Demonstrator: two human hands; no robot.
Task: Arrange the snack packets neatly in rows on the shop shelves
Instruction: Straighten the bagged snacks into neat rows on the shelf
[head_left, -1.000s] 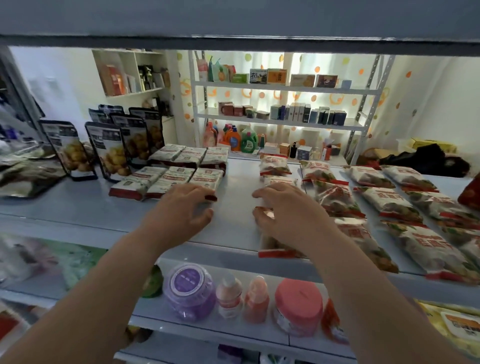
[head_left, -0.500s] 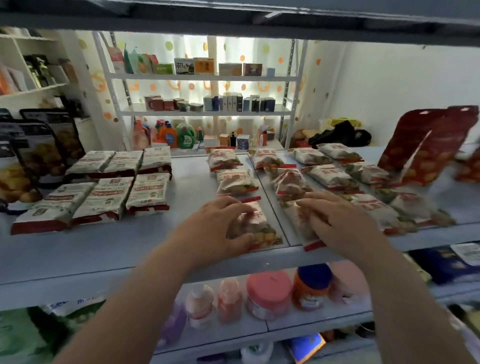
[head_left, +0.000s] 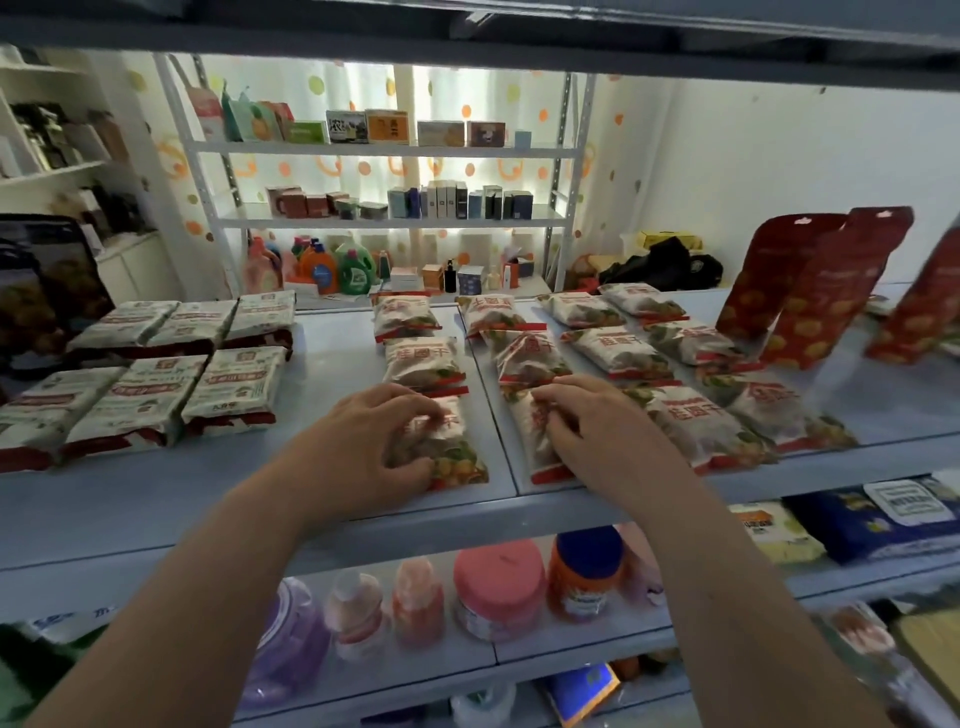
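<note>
A seam (head_left: 485, 395) between two panels runs front to back across the grey shelf (head_left: 156, 499), and everything here sorts itself by that line.

Just left of the seam lies the near-left packet (head_left: 457, 457), a clear snack bag with a red strip at its far end, flat on the shelf close to the front edge. The left hand (head_left: 379, 447) grips it, fingers curled over its top and thumb at its near side. Two more of the same bags (head_left: 421, 364) lie in a column behind it.

Just right of the seam the right hand (head_left: 597, 431) has its fingers bent and pinches the left edge of the near-right packet (head_left: 537, 457), which lies flat with its red strip at the shelf front.

Further right of the seam are rows of the same packets (head_left: 613, 348), and on several the red characters 桂圆干 read plainly.

Far right of the seam stand red pouches (head_left: 810, 296) patterned with orange fruit, leaning back; their lettering is blurred.

Well left of the seam, white packets (head_left: 234, 384) with red ends lie in two rows of three, their print too small to read.

Below the seam, on the lower shelf, stand a pink-lidded jar (head_left: 498, 582) and, touching it, an orange jar with a blue lid (head_left: 587, 571). I can't read either label.
</note>
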